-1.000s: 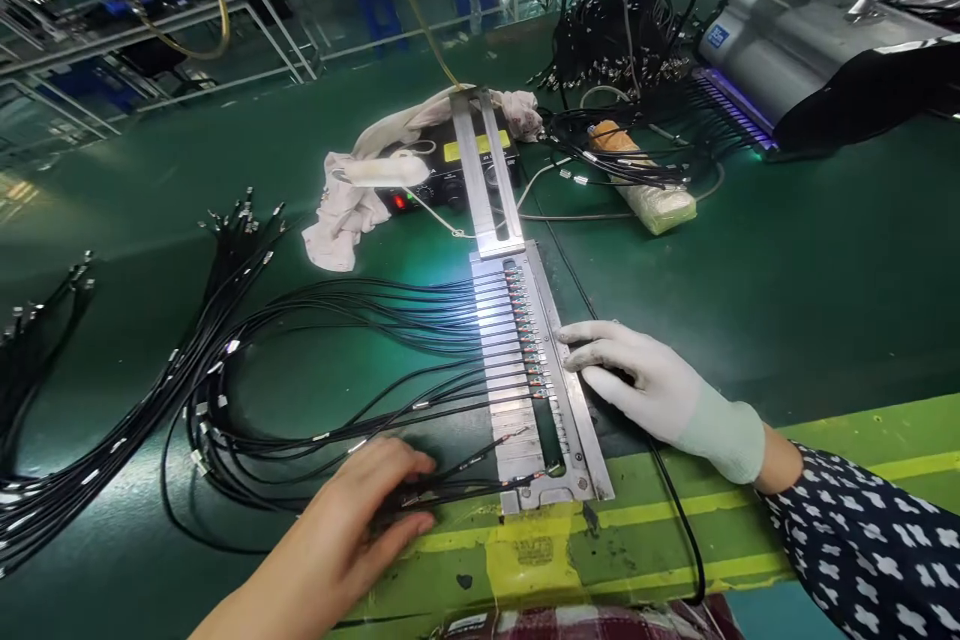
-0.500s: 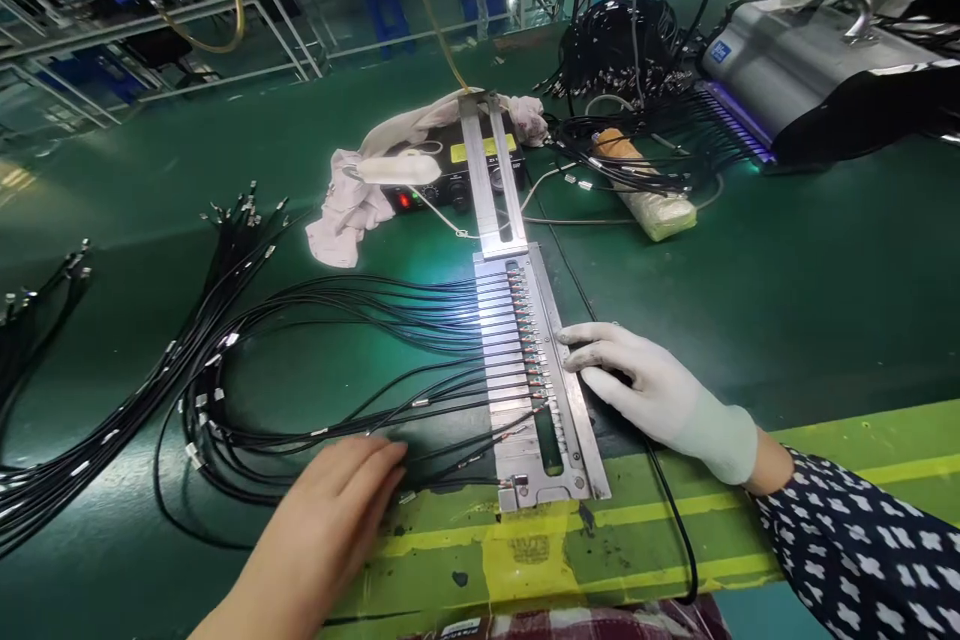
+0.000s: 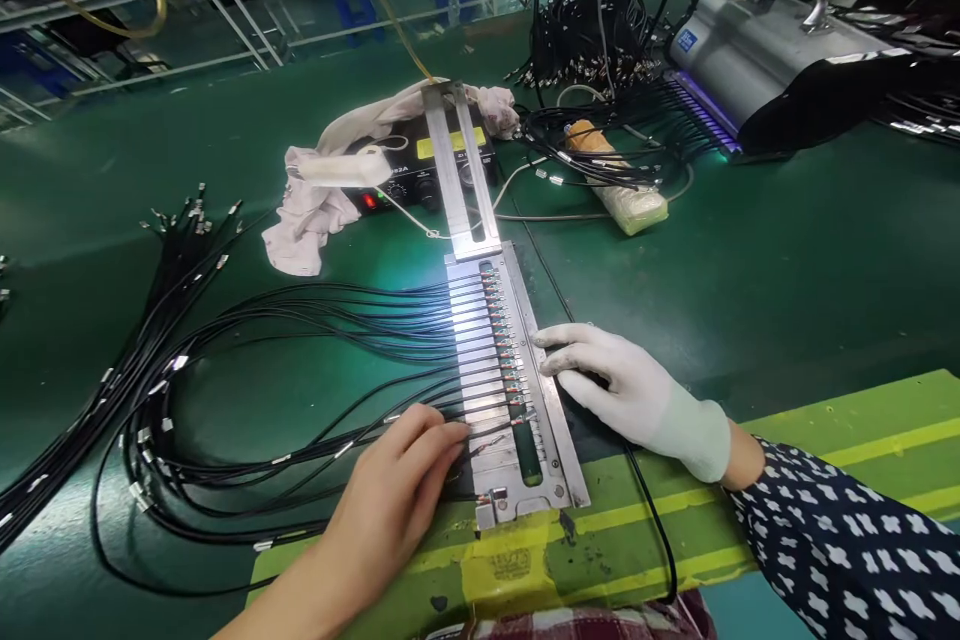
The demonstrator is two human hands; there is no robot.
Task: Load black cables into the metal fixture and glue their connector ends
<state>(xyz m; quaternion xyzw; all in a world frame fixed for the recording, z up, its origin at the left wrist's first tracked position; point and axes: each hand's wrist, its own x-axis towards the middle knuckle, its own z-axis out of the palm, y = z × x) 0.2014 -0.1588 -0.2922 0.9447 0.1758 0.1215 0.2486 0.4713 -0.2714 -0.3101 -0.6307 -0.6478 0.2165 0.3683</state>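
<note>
A metal fixture (image 3: 480, 450) lies lengthwise before me, with several black cables (image 3: 375, 297) laid side by side across it from the left. Their stripped, coloured ends sit in a row along the slot. My bare left hand (image 3: 401, 485) is at the fixture's lower left edge, fingers curled together over a black cable; the thumb is mostly hidden beneath. In a white glove, my right hand (image 3: 637, 395) lies with fingers stretched out, fingertips touching the metal bar (image 3: 551, 410) along the fixture's right side.
Behind the fixture stand a black control box (image 3: 409, 185) and a pinkish cloth (image 3: 296, 230). A cable bundle (image 3: 180, 260) lies left. A grey machine (image 3: 757, 60) with purple light, a wrapped roll (image 3: 619, 185) and coiled cables (image 3: 589, 35) are at the back right.
My left hand has moved right and up to the fixture's edge, its fingers now closed over a cable. My right hand stays at the bar. The whole view has shifted slightly.
</note>
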